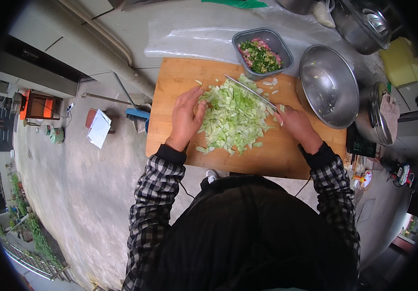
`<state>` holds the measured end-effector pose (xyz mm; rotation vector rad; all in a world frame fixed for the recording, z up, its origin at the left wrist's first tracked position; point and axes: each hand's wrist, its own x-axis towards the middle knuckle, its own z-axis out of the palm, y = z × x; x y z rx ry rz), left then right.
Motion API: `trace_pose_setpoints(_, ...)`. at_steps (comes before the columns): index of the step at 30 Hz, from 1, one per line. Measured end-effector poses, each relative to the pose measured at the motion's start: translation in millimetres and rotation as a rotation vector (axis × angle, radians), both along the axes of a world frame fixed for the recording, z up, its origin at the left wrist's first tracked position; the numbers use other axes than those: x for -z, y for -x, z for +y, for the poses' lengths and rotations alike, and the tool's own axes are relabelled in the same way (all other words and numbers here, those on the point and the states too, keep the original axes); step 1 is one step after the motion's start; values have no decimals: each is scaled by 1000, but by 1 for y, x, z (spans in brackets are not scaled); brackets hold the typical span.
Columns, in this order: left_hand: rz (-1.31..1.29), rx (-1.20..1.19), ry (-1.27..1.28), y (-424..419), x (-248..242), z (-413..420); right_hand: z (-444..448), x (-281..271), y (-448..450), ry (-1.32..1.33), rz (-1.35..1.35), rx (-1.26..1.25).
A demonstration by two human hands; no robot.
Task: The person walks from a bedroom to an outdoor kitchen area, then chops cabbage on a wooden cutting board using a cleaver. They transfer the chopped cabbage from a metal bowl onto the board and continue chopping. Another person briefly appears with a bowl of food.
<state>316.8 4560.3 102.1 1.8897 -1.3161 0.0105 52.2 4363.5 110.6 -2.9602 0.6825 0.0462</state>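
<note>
A heap of chopped cabbage [230,116] lies on the wooden cutting board [169,120], with loose bits around it. My right hand [295,123] grips a knife [250,91], whose blade reaches over the far right part of the heap toward the upper left. The handle is mostly hidden in my fist. At the heap's left edge is my left hand [187,116], fingers extended and slightly apart, holding nothing. Its fingertips are by the leaves; whether they touch them I cannot tell.
A grey plastic container [288,58] of pink mince and chopped greens stands at the board's far edge. Right of it, a tilted stainless steel bowl [343,87] holds a few scraps. Beyond are a lidded pot [367,112] with a cloth [390,111] and a yellow container [401,62].
</note>
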Motion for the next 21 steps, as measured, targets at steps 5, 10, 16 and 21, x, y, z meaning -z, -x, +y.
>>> trace_pose_setpoints(5, 88, 70, -69, -4, 2, -69, 5, -1, 41, -15, -93, 21)
trace_pose_setpoints(10, -26, 305, -221, -8, 32, -130, 17, -1, 85, -78, -106, 157)
trace_pose_setpoints(16, -189, 404, -350, 2, 66, -157, 23, -1, 106, -62, -87, 420)
trace_pose_setpoints(21, -75, 702, -317, 11, 59, -140, 6, 2, 95, -24, 11, 504)
